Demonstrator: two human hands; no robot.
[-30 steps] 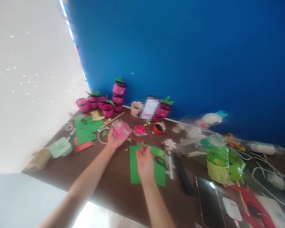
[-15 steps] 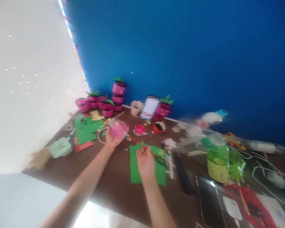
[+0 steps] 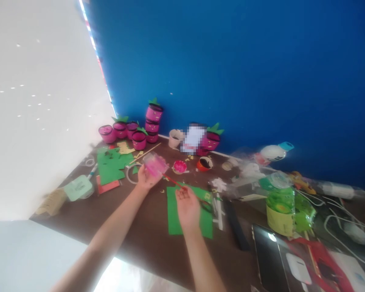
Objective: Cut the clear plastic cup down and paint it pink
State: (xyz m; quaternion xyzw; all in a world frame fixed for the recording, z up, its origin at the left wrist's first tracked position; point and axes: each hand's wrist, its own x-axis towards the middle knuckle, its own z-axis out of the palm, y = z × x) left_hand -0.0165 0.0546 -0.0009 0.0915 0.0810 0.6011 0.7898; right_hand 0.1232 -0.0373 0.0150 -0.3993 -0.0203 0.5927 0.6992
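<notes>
My left hand (image 3: 146, 178) is closed round a clear plastic cup (image 3: 154, 164), partly coated in pink paint and tilted over the table. Between the fingers of my right hand (image 3: 187, 205) is a red-handled paintbrush (image 3: 174, 181), its tip against or very close to the cup's side. Just beyond stands a small pot of pink paint (image 3: 179, 166). Beneath my right hand lies a green sheet (image 3: 174, 215), with scissors (image 3: 205, 205) on its right part. Blur hides the exact contact between brush and cup.
Several finished pink pots (image 3: 139, 140) with dark rims stand at the back left, some stacked. Cut green sheets (image 3: 109, 168) lie left. An orange pot (image 3: 204, 164) sits beyond my right hand. At right are a phone (image 3: 269, 257), a cut green bottle (image 3: 280, 211) and cables.
The cup and my left hand have shifted slightly right, and the brush tip now appears nearer the cup's lower side. My right hand keeps its grip on the brush.
</notes>
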